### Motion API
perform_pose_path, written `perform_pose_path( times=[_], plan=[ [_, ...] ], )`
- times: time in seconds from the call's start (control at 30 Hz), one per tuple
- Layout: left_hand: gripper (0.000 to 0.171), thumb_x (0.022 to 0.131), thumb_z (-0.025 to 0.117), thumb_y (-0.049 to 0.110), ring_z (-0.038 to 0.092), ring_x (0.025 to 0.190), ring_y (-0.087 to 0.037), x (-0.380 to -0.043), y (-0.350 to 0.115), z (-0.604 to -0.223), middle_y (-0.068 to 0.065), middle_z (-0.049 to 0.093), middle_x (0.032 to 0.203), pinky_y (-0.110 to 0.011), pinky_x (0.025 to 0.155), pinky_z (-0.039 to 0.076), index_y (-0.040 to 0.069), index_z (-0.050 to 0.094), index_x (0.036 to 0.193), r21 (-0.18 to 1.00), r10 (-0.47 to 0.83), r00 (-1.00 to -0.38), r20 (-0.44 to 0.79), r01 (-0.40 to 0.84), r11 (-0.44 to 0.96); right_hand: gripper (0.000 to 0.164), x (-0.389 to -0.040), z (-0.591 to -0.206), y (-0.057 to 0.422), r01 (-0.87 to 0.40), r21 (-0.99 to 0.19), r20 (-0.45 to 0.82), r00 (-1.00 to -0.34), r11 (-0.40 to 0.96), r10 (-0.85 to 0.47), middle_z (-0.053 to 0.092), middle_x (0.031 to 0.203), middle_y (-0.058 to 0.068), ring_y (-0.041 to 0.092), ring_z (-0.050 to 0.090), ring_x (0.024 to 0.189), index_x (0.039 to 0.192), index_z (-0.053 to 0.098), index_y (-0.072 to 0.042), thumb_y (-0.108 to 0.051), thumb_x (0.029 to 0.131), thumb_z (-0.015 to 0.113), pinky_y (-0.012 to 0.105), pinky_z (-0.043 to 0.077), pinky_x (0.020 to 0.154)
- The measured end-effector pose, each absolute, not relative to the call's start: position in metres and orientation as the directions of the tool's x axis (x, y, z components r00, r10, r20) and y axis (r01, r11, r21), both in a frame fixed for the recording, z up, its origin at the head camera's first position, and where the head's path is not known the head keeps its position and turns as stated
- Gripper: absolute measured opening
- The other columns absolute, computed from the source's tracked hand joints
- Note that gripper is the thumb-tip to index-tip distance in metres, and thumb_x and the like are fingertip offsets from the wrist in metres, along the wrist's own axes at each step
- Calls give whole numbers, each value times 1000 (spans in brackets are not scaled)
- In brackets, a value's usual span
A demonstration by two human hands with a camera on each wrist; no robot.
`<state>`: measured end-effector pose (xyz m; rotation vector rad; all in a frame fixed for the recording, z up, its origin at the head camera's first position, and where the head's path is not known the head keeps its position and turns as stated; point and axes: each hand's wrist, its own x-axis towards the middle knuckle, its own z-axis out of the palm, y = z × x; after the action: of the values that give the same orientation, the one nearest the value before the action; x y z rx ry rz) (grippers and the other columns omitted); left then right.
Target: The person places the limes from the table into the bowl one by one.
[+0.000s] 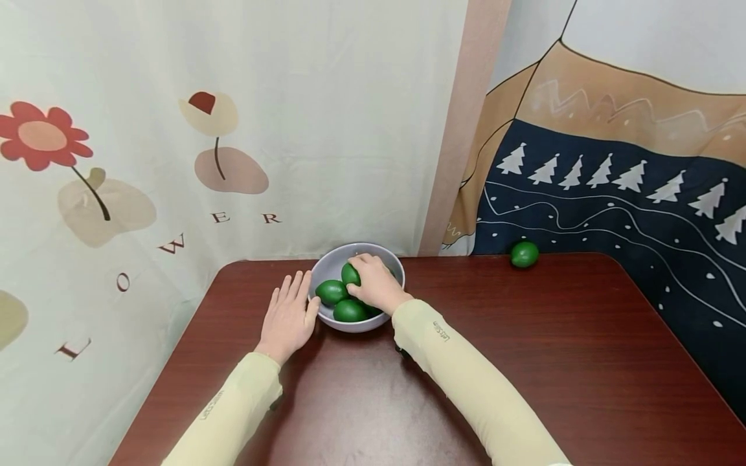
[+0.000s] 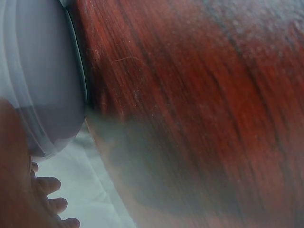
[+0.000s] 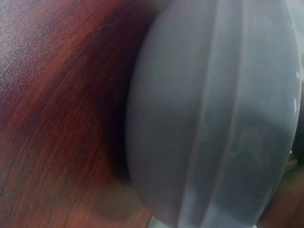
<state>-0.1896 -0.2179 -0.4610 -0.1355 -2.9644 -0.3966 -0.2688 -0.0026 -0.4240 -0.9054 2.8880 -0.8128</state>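
A lilac-grey bowl (image 1: pixel 357 327) with several glossy green limes stands near the table's far edge. My right hand (image 1: pixel 377 283) reaches over its right side and grips one lime (image 1: pixel 350 274), thumb toward me and fingers over the far side. Two others, a left lime (image 1: pixel 331 292) and a front lime (image 1: pixel 350 310), lie in plain sight, while more green is partly hidden under the hand. My left hand (image 1: pixel 289 320), fingers straight and slightly spread, rests at the bowl's left rim. Both wrist views look at the bowl's outer wall (image 3: pixel 166 109) from the side.
One more lime (image 1: pixel 524 254) sits at the back edge of the reddish-brown table (image 1: pixel 553 349), off to the right. Behind the table hang a pale flower-printed curtain (image 1: pixel 350 129) and a dark cloth with white trees (image 1: pixel 583 213).
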Motion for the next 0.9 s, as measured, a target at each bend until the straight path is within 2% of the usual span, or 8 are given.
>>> perform_pose_path(
  times=[0.3, 0.57, 0.9],
  plan=[
    [64, 112, 38, 37, 12, 158, -40, -189, -217, -461, -20, 24, 169, -59, 126, 13, 8, 20, 166, 265, 67, -984, 162, 109, 958, 58, -267, -423, -5, -539, -435, 107, -826, 721, -554, 48, 155, 13, 34, 48, 139, 154, 49, -8, -25, 101, 67, 45, 47, 110],
    [64, 112, 36, 37, 12, 158, -41, -188, -217, -461, -20, 23, 169, -60, 126, 15, 8, 20, 166, 263, 65, -985, 158, 106, 959, 52, -266, -424, -6, -540, -436, 114, -827, 720, -551, 51, 150, 13, 31, 54, 132, 149, 54, -10, -21, 100, 69, 44, 50, 106],
    [64, 112, 36, 38, 13, 158, -41, -188, -216, -460, -20, 24, 169, -60, 125, 15, 7, 20, 166, 267, 65, -985, 162, 108, 958, 57, -267, -427, -8, -584, -341, 96, -801, 737, -590, 50, 155, 14, 34, 48, 141, 153, 51, -7, -21, 100, 67, 44, 42, 116]
  ],
)
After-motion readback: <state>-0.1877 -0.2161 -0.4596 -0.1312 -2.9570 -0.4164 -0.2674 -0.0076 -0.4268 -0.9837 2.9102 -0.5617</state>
